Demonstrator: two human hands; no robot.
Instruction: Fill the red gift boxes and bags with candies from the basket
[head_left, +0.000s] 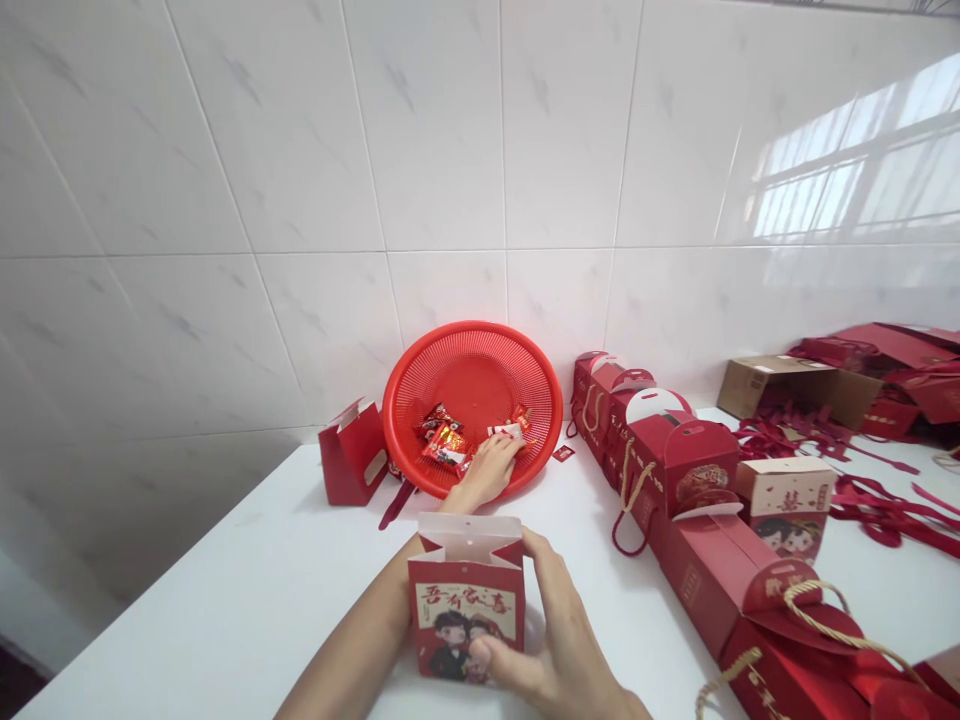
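Note:
My right hand point(559, 635) grips a small red candy box point(466, 625), thumb across its front and fingers along its right side. The box stands upright with its top open, showing a cartoon couple and gold lettering. Behind it, my left arm crosses to a red plastic basket point(472, 345) that leans against the wall. Inside the basket, my left hand point(491, 470) has its fingers curled down among the wrapped candies point(448, 447). A white-and-red packet point(506, 431) lies right at its fingertips. What the fingers hold, if anything, is hidden.
Another red box point(352, 455) stands left of the basket, near a dark red ribbon point(397, 503). Rope-handled red boxes point(667, 480) form a row at right. Beyond are a cream-and-red box point(787, 505), loose ribbons point(885, 510) and an open cardboard box point(776, 375). A tiled wall backs the table.

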